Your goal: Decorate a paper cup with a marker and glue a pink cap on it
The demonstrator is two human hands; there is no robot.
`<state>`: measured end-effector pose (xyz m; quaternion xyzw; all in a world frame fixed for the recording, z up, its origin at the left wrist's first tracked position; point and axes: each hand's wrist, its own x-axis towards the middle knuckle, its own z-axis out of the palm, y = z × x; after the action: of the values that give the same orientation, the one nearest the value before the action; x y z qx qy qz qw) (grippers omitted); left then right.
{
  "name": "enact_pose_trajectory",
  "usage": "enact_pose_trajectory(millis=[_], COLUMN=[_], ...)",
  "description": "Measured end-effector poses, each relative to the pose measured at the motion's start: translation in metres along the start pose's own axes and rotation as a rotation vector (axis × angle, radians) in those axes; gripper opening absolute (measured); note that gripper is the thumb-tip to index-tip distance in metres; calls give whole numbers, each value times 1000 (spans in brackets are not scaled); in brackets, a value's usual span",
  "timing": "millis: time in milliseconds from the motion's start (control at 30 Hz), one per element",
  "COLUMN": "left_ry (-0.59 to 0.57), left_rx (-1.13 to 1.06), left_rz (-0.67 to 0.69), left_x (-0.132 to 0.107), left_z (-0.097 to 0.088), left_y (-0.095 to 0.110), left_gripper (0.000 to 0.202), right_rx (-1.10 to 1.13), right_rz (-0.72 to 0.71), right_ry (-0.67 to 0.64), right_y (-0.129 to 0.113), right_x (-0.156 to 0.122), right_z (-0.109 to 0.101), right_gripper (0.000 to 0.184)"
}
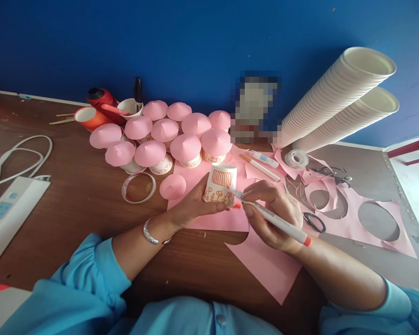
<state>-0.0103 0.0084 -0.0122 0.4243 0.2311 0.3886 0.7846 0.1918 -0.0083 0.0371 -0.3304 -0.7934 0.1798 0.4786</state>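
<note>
My left hand [192, 204] grips a small white paper cup [220, 183] turned upside down, with orange drawings on its side. My right hand [274, 214] holds a white marker with orange ends [275, 220], its tip touching the cup's lower edge. Both hands rest over pink paper sheets [265, 265] on the brown table [73, 204]. A silver bracelet [150, 233] is on my left wrist.
Several cups capped with pink paper cones [167, 139] cluster behind. A loose pink cone [172, 186] and a clear ring [138, 187] lie left. Stacked paper cups [338, 102], tape roll [296, 158], glue stick [264, 158], scissors [314, 221], a power strip [10, 209] and orange cups [91, 117] surround.
</note>
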Motion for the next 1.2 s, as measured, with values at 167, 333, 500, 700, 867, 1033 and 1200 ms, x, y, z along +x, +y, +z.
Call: enact_pose_trajectory(millis=[167, 333, 500, 700, 867, 1033, 1200], left_ry=[-6, 85, 130, 143, 155, 149, 148], left_rx=[40, 260, 388, 424, 460, 489, 487], left_rz=[7, 33, 26, -5, 20, 41, 38], left_x=[0, 1, 0, -2, -1, -1, -1], left_z=[-1, 3, 7, 9, 10, 10, 11], left_y=[-1, -1, -1, -1, 0, 0, 1], left_gripper=[50, 60, 68, 72, 70, 68, 69], right_rx=[-18, -90, -179, -234, -251, -264, -266], right_rz=[-32, -188, -340, -351, -365, -364, -362], right_ry=[1, -29, -50, -58, -62, -60, -50], right_y=[0, 0, 2, 3, 3, 4, 4], right_x=[2, 3, 0, -4, -4, -5, -5], right_z=[-1, -1, 2, 4, 5, 6, 7], right_gripper=[19, 26, 22, 18, 16, 16, 16])
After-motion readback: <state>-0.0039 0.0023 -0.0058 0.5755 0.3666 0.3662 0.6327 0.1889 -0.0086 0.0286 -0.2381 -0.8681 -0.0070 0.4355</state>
